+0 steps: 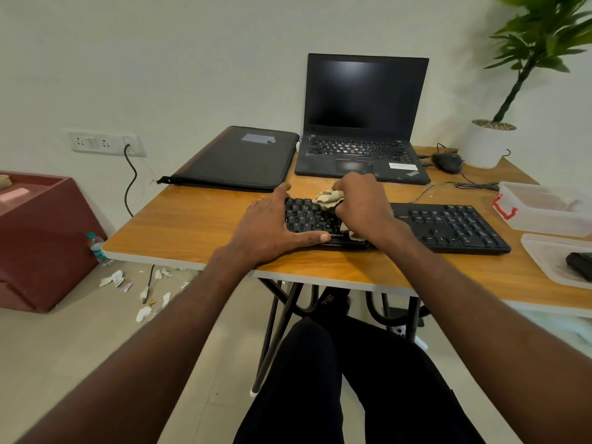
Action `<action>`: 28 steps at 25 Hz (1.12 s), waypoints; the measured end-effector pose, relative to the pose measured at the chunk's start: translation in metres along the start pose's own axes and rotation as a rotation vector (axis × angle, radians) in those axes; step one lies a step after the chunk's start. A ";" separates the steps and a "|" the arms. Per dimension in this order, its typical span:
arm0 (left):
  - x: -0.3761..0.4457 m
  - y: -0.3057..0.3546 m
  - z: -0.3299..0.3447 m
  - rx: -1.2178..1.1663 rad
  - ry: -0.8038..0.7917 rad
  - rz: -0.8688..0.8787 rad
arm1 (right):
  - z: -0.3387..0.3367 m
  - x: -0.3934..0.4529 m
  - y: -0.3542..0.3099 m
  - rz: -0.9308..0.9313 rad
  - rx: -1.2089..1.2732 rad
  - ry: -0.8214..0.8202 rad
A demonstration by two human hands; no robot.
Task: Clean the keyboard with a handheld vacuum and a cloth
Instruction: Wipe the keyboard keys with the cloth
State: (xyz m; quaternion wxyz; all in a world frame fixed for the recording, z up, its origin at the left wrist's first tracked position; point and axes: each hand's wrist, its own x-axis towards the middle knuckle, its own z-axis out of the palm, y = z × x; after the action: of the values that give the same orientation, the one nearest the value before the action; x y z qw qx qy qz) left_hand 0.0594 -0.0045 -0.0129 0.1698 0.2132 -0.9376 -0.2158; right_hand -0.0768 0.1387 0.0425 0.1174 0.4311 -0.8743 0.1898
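A black keyboard (448, 227) lies across the wooden table (192, 225) in front of me. My left hand (272, 225) lies flat over the keyboard's left end, thumb along its front edge and fingers spread past its back edge. My right hand (362, 206) grips a crumpled beige cloth (326, 198) and presses it onto the keys in the left half. A bit of cloth also shows under the right wrist. No handheld vacuum can be made out.
An open black laptop (362, 123) stands behind the keyboard, a black folder (237, 158) to its left. A mouse (447, 161) and potted plant (493, 142) sit at back right. Two clear plastic boxes (544, 209) lie at right. Paper scraps (141, 290) litter the floor.
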 end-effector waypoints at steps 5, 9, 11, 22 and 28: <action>0.000 0.003 -0.001 -0.004 -0.002 -0.011 | -0.021 -0.001 0.020 0.003 0.062 -0.152; 0.000 -0.001 -0.001 -0.002 0.001 -0.017 | -0.033 0.000 0.054 0.178 -0.047 -0.110; -0.001 0.001 -0.002 -0.001 -0.002 -0.016 | -0.030 -0.003 0.063 0.234 -0.094 -0.045; -0.004 0.004 -0.005 -0.054 -0.020 -0.014 | -0.051 -0.013 0.077 0.267 -0.092 -0.200; -0.006 0.006 -0.006 -0.098 -0.006 -0.036 | -0.041 -0.035 0.062 0.282 -0.226 -0.038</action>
State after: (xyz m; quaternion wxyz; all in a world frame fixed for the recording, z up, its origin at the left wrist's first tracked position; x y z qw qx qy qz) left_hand 0.0648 0.0010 -0.0065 0.1731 0.2207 -0.9226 -0.2650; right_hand -0.1031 0.2158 0.0519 0.1206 0.2920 -0.9439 0.0967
